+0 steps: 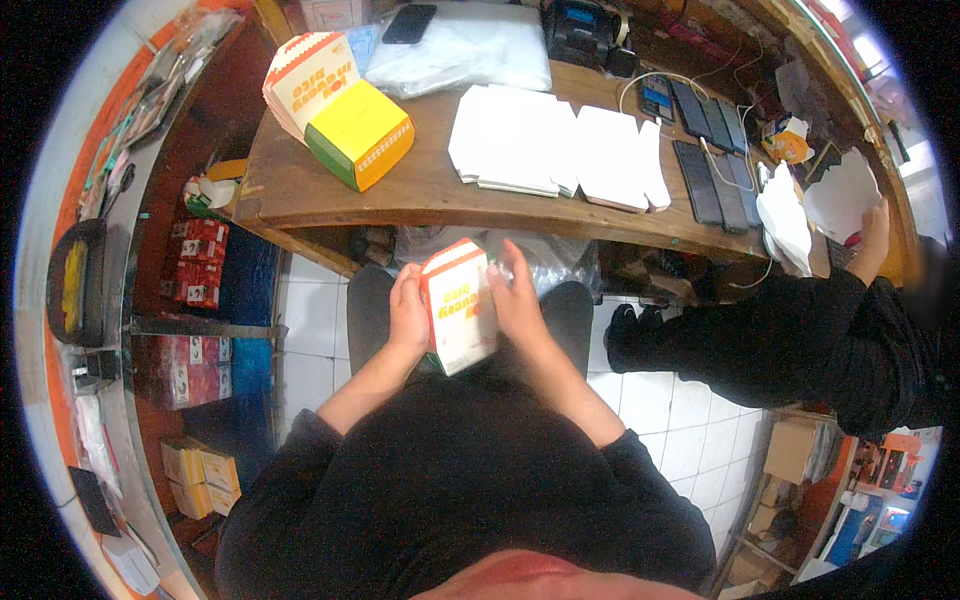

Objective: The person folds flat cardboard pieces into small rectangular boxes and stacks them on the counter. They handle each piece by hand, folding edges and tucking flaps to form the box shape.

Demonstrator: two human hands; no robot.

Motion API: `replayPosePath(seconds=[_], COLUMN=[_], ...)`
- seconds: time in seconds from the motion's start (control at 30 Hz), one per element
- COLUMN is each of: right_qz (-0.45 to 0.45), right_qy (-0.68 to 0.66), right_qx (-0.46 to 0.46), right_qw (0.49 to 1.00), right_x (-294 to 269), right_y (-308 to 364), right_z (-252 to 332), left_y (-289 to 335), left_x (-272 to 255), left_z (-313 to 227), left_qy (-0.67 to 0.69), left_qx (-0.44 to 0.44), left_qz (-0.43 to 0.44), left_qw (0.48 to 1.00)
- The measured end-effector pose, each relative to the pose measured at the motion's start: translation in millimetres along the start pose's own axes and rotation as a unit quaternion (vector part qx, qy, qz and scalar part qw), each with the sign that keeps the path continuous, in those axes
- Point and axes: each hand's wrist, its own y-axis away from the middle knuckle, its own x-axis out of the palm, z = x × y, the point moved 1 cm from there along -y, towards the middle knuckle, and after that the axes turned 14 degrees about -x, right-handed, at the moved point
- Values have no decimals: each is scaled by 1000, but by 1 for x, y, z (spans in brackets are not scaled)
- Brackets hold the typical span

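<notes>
Above my lap is a small cardboard box (458, 320), white with orange and yellow print, an orange-striped top edge and a green lower edge. My left hand (406, 312) grips its left side, with the fingers partly hidden behind it. At the opposite side, my right hand (515, 296) holds the right edge, its thumb and fingertips near the top corner. On the wooden table (420, 140) ahead, similar folded boxes (362, 125) in yellow, green and white sit at the left. Flat white box blanks (510, 140) lie stacked in the middle, with a second stack (617, 160) beside them.
Several phones (712, 170) with cables lie on the table's right. A plastic-wrapped pack (470, 50) carries a black phone (409, 24) at the back, near a black machine (583, 32). To the right sits another person (780, 335), one hand at a white sheet (845, 195). Shelves (200, 330) stand left.
</notes>
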Motion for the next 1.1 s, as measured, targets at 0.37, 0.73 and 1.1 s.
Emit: replayPosePath(seconds=[0.37,0.73,1.1], right_qz=[141,87,119], right_qy=[19,108,78], right_qx=[-11,-252,-186], right_qw=[990,958,972], right_x=[-44,-43,-47], right_y=[10,24,27], right_z=[29,37,50], left_y=[22,26,34], left_x=[12,25,24], left_z=[-47,-32,-53], left_qy=[-401,-182,-452], left_qx=[-108,-160,-38], left_qz=[107,175,232], left_qw=[904,954,861])
